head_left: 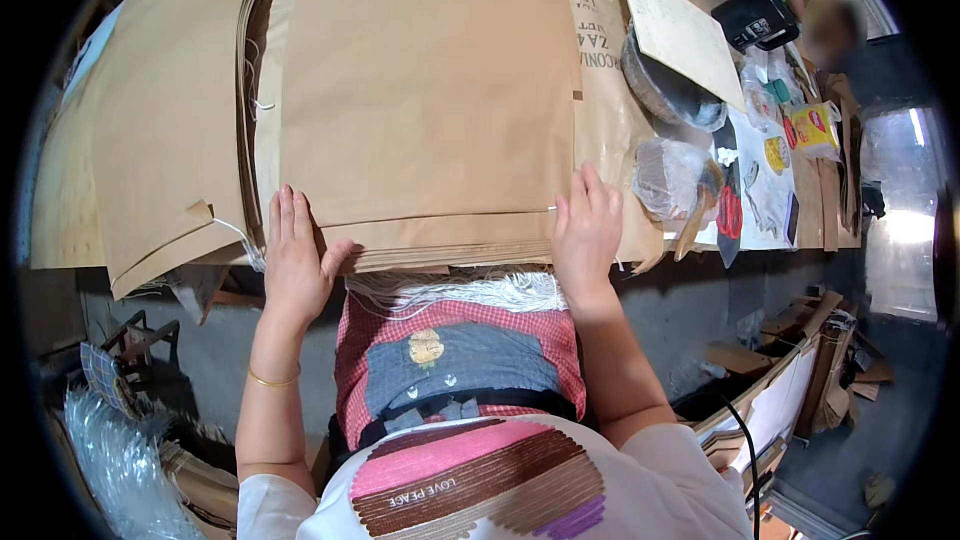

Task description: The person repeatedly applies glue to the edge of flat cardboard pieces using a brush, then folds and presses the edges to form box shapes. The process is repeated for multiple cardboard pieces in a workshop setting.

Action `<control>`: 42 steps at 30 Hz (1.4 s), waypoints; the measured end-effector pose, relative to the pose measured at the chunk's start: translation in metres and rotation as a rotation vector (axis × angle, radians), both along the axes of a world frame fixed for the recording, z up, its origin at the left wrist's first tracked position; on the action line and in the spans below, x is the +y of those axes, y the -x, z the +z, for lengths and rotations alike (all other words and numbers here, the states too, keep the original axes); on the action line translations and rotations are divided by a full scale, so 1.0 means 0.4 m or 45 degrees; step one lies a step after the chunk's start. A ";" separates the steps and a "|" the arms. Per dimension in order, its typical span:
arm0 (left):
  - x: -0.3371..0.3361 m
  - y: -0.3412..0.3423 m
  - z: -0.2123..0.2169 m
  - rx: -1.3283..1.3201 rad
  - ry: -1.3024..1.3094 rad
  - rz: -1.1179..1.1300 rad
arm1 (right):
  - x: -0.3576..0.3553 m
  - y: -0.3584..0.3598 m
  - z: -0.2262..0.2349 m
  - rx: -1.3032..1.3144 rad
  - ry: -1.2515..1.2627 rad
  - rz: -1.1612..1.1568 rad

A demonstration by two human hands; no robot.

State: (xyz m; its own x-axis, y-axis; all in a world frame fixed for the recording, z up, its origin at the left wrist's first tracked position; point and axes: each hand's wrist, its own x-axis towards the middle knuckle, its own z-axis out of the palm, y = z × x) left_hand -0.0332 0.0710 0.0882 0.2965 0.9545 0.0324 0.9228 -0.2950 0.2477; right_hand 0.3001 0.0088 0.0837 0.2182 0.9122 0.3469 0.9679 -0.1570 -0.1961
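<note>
A stack of brown paper bags (430,80) lies in front of me, its near edge at the table's front. My left hand (296,258) rests on its near left corner, fingers straight and together, thumb apart. At the near right corner, my right hand (588,240) lies along the side edge with its fingers partly stretched and thumb apart. A short bit of white string shows beside that thumb. Another stack of brown paper bags (170,120) stands to the left, with a white string loop at its near corner. A bundle of white strings (460,292) lies across my lap.
Right of the stack are a basin (665,100) under a white board (685,30), a plastic-wrapped bundle (668,175), a red-handled tool (730,212) and a yellow packet (815,130). Another person (835,25) is at the far right. A checkered seat (105,375) stands lower left.
</note>
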 end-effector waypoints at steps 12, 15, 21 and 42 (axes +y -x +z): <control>-0.001 0.006 -0.020 -0.112 -0.073 -0.051 | -0.010 -0.017 -0.029 0.162 -0.083 -0.094; -0.002 0.007 -0.025 -0.088 -0.102 -0.059 | -0.012 -0.023 -0.042 0.186 -0.084 -0.089; -0.001 0.002 -0.029 -0.078 -0.114 -0.045 | 0.008 -0.045 -0.019 0.551 0.087 -0.246; -0.047 0.059 0.008 -1.309 0.599 0.454 | -0.047 -0.096 0.069 1.021 0.314 0.009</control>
State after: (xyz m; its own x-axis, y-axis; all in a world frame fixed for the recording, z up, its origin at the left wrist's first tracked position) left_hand -0.0568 0.0521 0.0914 0.0511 0.9597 -0.2764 0.2391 0.2569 0.9364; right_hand 0.3383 -0.0100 0.1111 0.3080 0.9437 -0.1206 0.5507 -0.2802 -0.7863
